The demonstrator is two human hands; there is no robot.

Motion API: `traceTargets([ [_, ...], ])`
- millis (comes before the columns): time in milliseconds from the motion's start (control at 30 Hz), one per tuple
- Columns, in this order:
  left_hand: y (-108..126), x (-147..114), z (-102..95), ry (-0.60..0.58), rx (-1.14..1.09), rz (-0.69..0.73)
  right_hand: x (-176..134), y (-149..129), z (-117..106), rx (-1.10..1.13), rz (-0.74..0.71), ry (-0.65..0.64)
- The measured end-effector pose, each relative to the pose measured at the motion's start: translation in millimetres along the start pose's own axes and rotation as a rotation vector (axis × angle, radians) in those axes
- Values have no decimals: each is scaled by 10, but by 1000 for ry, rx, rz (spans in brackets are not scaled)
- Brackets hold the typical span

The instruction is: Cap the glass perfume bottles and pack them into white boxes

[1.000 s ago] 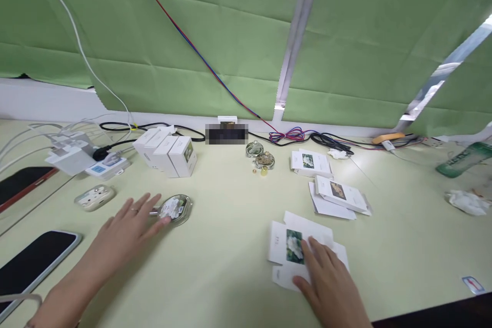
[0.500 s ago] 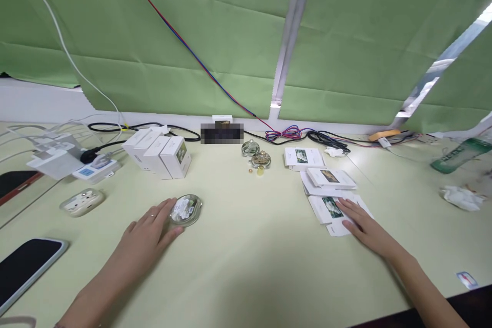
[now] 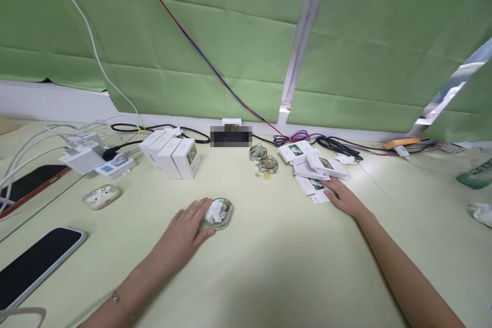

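My left hand [image 3: 186, 228] has its thumb and fingers around the left side of a flat, rounded glass bottle [image 3: 219, 213] that lies on the table with a white flower pattern showing. My right hand [image 3: 346, 199] rests with fingers stretched out against the near side of a flattened white box [image 3: 307, 185] with a flower picture. Its fingertips partly cover that box. Just beyond, more white boxes [image 3: 330, 165] lie overlapping in a loose pile. Between the hands and further back are two ornate glass bottles [image 3: 258, 152] [image 3: 268, 164], with small yellowish round pieces [image 3: 266, 176] by them.
Upright white boxes [image 3: 187, 158] stand in a row at the back left. An earphone case [image 3: 102, 196], a phone [image 3: 42, 261] and chargers on a power strip [image 3: 115, 165] lie left. Coiled cables [image 3: 334, 146] run along the green-covered wall. A green bottle [image 3: 476, 171] lies far right.
My right hand has pushed the flattened boxes away from me, bunching them into a tighter pile. The glass bottle has shifted a little right with my left hand. The camera view has turned slightly left.
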State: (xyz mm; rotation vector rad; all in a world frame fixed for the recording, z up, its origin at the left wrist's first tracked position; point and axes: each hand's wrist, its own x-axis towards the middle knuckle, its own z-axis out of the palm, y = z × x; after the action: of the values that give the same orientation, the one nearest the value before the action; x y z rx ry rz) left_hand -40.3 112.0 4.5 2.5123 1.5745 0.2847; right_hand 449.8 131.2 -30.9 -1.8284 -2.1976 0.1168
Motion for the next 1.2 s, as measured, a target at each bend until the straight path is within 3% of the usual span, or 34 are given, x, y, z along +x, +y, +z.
traceTargets([
  [200,219,64,104,-50,14,81,-374,-251,-115,-22,-38,21],
  [467,278,106,121,-64,-8,114,-843,-621,-158,-127,144,24],
  [600,315,135,175,-33,-40,165,-663,-593,-266,-129,192,123],
  [667,353,153,209,-21,-52,188,-413,-533,-373,-124,211,248],
  [733,391,165,238,-3,-58,199,-113,-490,-450,-180,279,293],
  [833,423,163,257,4,-68,200,279,-514,-411,-252,340,96],
  [933,418,141,255,-22,-77,200,456,-609,-222,-308,309,-67],
  [1067,394,120,250,-22,-91,200,374,-668,-46,-305,209,-135],
  [1200,409,138,233,-31,-122,204,173,-697,-80,-249,52,-184],
])
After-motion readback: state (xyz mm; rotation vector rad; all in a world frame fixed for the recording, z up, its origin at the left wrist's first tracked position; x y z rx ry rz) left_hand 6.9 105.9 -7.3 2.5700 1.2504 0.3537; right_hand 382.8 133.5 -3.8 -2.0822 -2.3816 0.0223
